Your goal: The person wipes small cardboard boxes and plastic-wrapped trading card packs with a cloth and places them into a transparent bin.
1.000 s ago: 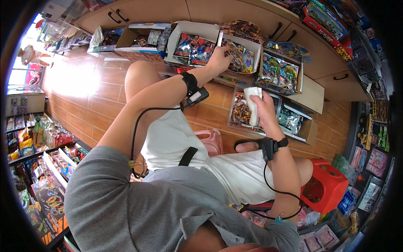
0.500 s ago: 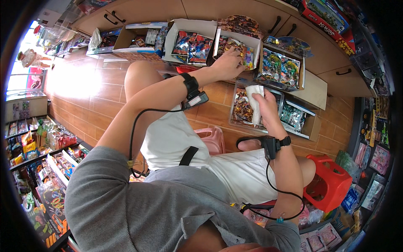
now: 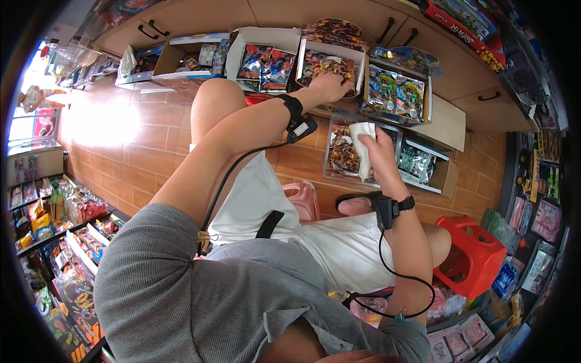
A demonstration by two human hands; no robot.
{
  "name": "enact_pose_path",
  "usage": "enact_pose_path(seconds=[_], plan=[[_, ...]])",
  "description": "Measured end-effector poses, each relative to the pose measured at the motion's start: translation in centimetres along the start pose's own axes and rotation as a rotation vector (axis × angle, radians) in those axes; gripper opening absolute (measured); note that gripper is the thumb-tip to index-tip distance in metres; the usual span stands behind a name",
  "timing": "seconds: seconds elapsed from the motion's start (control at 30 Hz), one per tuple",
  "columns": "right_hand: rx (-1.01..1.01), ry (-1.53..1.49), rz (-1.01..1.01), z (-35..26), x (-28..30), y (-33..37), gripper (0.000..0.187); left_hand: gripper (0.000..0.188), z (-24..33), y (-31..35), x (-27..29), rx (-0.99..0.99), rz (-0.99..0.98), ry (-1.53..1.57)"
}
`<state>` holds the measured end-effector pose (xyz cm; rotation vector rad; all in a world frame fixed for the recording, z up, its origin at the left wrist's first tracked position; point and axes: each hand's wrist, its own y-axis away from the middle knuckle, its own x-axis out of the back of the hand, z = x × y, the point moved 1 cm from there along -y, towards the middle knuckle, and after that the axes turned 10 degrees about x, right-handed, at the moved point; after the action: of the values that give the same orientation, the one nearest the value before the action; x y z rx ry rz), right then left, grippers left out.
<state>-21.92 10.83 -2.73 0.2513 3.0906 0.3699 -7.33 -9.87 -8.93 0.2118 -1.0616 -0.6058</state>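
Our left hand (image 3: 330,86) reaches into an open cardboard display box (image 3: 330,60) standing on the wooden floor (image 3: 139,145) against the cabinet fronts, with fingers spread flat over the glossy foil packets (image 3: 321,63) inside; the grip there is loose and pressing, and we cannot tell whether any packet is pinched yet. Our right hand (image 3: 378,148) is closed firmly around a white crumpled cloth (image 3: 362,145), held upright above a clear-sided tray of dark packets (image 3: 345,154) beside our knee.

We judge the foil packets to be light, thin and slippery, with crinkly skins that bend easily; the sealed top edge or a corner looks the best place to take 1, pinched between thumb and forefinger. The cloth seems soft and limp, so it wants a full-fisted hold round its middle, as now.

The boxes are stiff, matte card with raised flaps. Another box (image 3: 396,91) with greenish packets sits just beside, and a red plastic stool (image 3: 478,254), hard and smooth, stands near our right leg.
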Motion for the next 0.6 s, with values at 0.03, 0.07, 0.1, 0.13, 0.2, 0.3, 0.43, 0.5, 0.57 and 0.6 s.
enact_pose_path(seconds=[0.03, 0.07, 0.1, 0.13, 0.2, 0.3, 0.43, 0.5, 0.57, 0.6], plan=[[-0.007, 0.012, 0.000, 0.1, 0.3, 0.0, 0.028, 0.059, 0.5, 0.3, -0.1, -0.106, 0.017, -0.120], [-0.010, 0.011, 0.004, 0.2, 0.4, 0.1, 0.028, 0.059, 0.6, 0.5, -0.3, -0.211, 0.038, -0.240], [-0.013, 0.018, 0.003, 0.2, 0.5, 0.0, 0.028, 0.059, 0.6, 0.6, -0.3, -0.213, 0.035, -0.241], [-0.016, 0.023, 0.001, 0.3, 0.6, -0.1, 0.028, 0.059, 0.6, 0.7, -0.4, -0.208, 0.056, -0.249], [-0.013, 0.037, -0.001, 0.4, 0.5, -0.2, 0.029, 0.059, 0.3, 0.8, -0.4, -0.200, 0.071, -0.261], [0.015, 0.115, -0.020, 0.9, 0.5, -0.7, 0.031, 0.057, -0.1, 0.7, 0.3, -0.253, 0.072, 0.102], [0.183, 0.827, -0.124, 5.9, 4.0, -3.7, 0.043, 0.051, 1.0, 1.0, 1.2, -0.329, 0.140, 0.221], [0.136, 0.993, -0.216, 4.4, 4.1, -3.6, 0.042, 0.048, 2.2, 2.8, 2.5, -0.257, 0.115, 0.277], [0.061, 1.140, -0.273, 6.7, 5.5, -4.2, 0.037, 0.045, 3.1, 4.5, 3.5, -0.285, 0.124, 0.321], [0.063, 1.143, -0.276, 8.3, 6.1, -4.6, 0.037, 0.042, 3.0, 5.1, 3.9, -0.307, 0.142, 0.361]])
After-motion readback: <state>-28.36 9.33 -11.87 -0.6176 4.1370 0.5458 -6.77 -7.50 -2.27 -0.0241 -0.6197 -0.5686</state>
